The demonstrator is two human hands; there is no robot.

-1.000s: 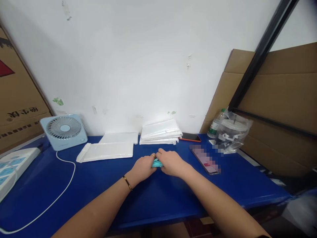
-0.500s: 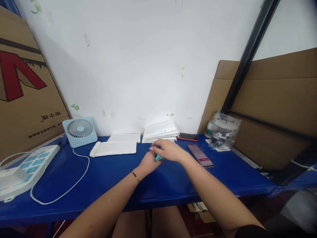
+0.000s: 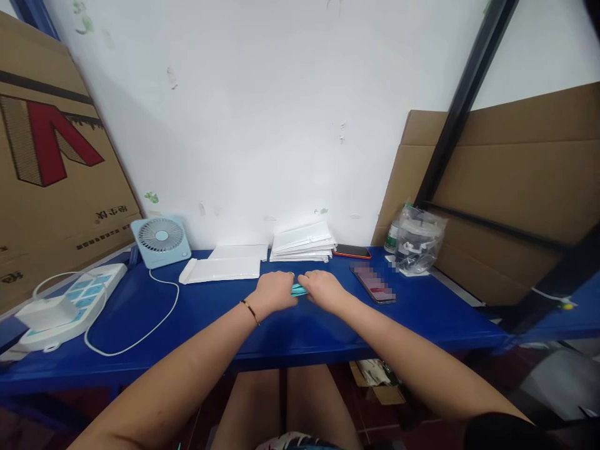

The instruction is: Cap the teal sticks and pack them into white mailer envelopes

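Note:
My left hand (image 3: 275,291) and my right hand (image 3: 324,289) meet at the middle of the blue table (image 3: 197,319). Both are closed on a small flat teal object (image 3: 299,289) held between them just above the tabletop. Most of the teal object is hidden by my fingers. A thin bracelet sits on my left wrist. Just behind my hands lies a stack of white pouches (image 3: 302,242).
Flat white bags (image 3: 220,269) lie left of the stack. A small blue fan (image 3: 160,240) and a white power strip (image 3: 60,310) with a looping cable stand at the left. Two phones (image 3: 374,282) and a bagged clear container (image 3: 415,242) sit at the right. Cardboard leans on both sides.
My right hand came down from above the left hand to beside it, and both now grip the teal object. The view has shifted back slightly.

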